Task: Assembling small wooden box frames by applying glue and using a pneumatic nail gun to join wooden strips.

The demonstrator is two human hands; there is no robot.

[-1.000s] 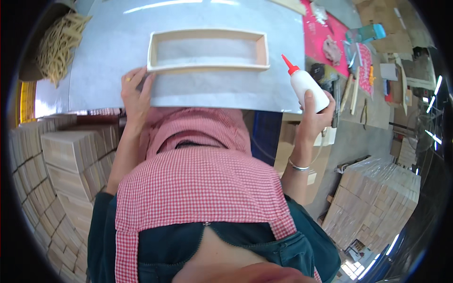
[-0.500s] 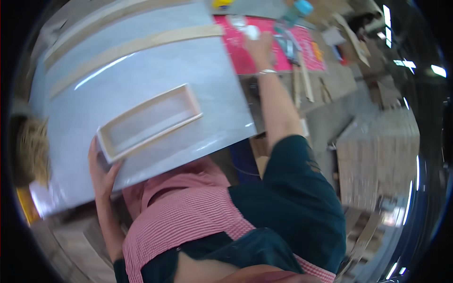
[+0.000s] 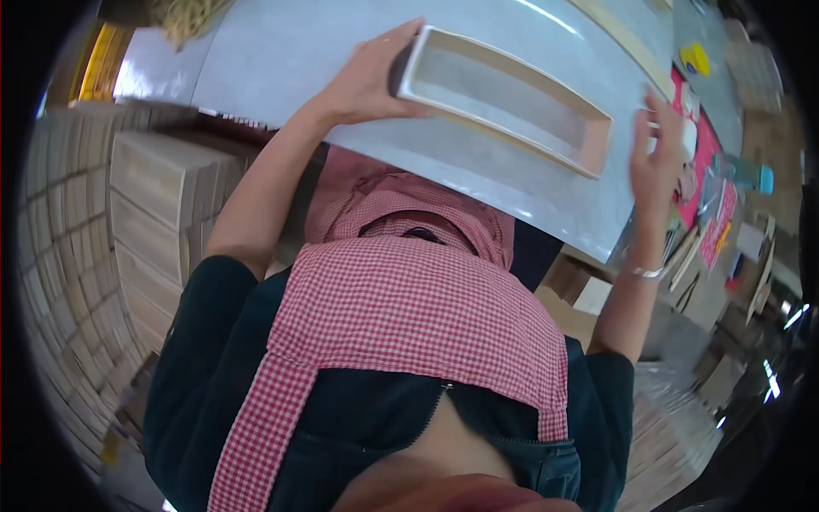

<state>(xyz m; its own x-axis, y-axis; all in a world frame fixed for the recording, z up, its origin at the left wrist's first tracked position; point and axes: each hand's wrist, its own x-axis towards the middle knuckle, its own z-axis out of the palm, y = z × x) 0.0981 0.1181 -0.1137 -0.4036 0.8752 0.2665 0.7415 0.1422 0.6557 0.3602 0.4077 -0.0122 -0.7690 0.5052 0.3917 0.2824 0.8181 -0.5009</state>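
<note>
A long, narrow rectangular frame of pale wood [image 3: 503, 130] lies on the grey-blue tabletop. Whether it has a bottom I cannot tell, since its inside looks much like the table. My left hand [image 3: 373, 78] grips the frame's left end, thumb on the near side and fingers round the far corner. Just beyond the right end, my right hand [image 3: 659, 154] is raised, apart from the frame. Its thumb and fingers look spread, though slightly blurred; a pale patch shows between them. A white round thing [image 3: 689, 139] sits behind that hand on a pink mat [image 3: 706, 158].
A bottle with a turquoise cap [image 3: 765, 179] and sticks [image 3: 685, 258] are at the right. A yellow object [image 3: 695, 59] stands farther back beside a long wooden strip [image 3: 627, 38]. Stringy tan material [image 3: 183, 19] lies far left. Stacked wooden pieces [image 3: 149, 200] fill the left side.
My right hand has come back from the white thing on the pink mat to near the frame's right end. The view has turned; my left hand still grips the frame's left end.
</note>
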